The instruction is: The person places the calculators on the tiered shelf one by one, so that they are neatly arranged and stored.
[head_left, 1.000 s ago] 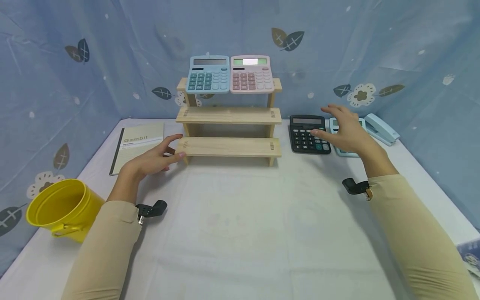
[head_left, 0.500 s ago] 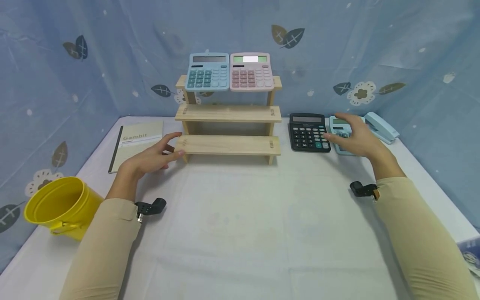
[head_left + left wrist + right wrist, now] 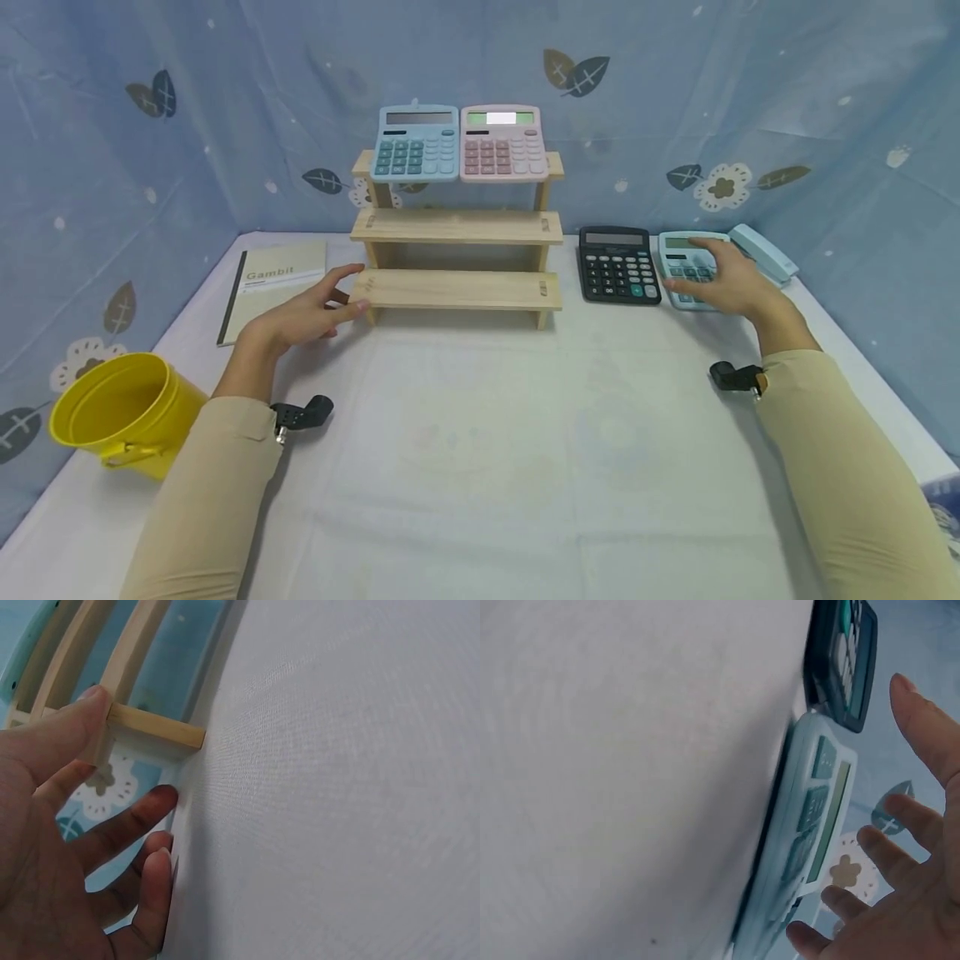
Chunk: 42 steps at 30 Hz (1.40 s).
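Half a second ago the thumb of the right hand (image 3: 727,282) met the black calculator's edge in the head view; now the whole hand has shifted rightward and hangs over the aqua calculator (image 3: 686,265). Thumb and index finger stand wide apart, the other fingers spread, and it holds nothing. The right wrist view shows a gap between this hand and the aqua calculator, which lies face up on the white-covered table (image 3: 450,467).

The left hand (image 3: 300,321) has kept its place, pinching the left end of the lowest plank of a three-tier wooden rack (image 3: 457,288) between thumb and index finger, the remaining fingers loosely bent below.

Just left of the aqua calculator lies the black calculator (image 3: 618,267); behind its right side rests a light-blue oblong object (image 3: 763,254), its kind hard to tell. On the rack's top tier a sky-blue calculator (image 3: 416,146) and a pink calculator (image 3: 503,146) lean back side by side. Near the left hand lies a notebook (image 3: 273,283) marked "Gambit", and beside the left forearm a yellow bucket (image 3: 168,425) stands tilted in view.
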Each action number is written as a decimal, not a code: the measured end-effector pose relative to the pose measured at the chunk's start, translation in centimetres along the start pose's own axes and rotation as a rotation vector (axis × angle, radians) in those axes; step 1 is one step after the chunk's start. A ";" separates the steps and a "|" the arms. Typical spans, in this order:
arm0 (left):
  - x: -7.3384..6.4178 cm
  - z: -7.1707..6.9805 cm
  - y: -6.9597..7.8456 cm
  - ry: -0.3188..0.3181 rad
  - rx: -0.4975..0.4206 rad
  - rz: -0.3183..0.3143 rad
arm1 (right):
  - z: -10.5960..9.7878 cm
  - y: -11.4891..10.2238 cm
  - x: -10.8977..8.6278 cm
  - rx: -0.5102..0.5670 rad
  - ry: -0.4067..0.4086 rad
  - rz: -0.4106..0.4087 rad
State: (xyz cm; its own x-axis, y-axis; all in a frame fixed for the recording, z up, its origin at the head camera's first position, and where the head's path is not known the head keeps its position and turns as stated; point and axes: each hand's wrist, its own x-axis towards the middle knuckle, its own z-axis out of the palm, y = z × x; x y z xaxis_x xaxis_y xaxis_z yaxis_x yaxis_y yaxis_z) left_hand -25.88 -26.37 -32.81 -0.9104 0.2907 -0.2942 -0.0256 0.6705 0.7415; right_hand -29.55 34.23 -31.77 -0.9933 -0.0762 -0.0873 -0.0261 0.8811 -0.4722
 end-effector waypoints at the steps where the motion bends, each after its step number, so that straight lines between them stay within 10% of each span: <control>1: 0.1 0.0 0.1 -0.003 -0.001 0.002 | 0.0 0.2 0.0 0.007 -0.004 0.009; 35: -0.1 0.0 0.1 0.008 0.004 -0.004 | 0.3 1.1 0.5 -0.098 -0.063 0.160; 42: 0.0 0.0 0.2 0.005 0.006 -0.007 | 0.4 1.5 0.6 0.056 0.019 0.149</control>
State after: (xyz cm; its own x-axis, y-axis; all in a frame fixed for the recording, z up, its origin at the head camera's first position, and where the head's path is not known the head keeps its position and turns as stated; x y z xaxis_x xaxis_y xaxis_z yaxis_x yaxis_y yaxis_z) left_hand -25.88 -26.27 -32.69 -0.9122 0.2828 -0.2966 -0.0294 0.6767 0.7357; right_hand -30.16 35.32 -32.92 -0.9877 0.0628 -0.1435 0.1275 0.8546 -0.5034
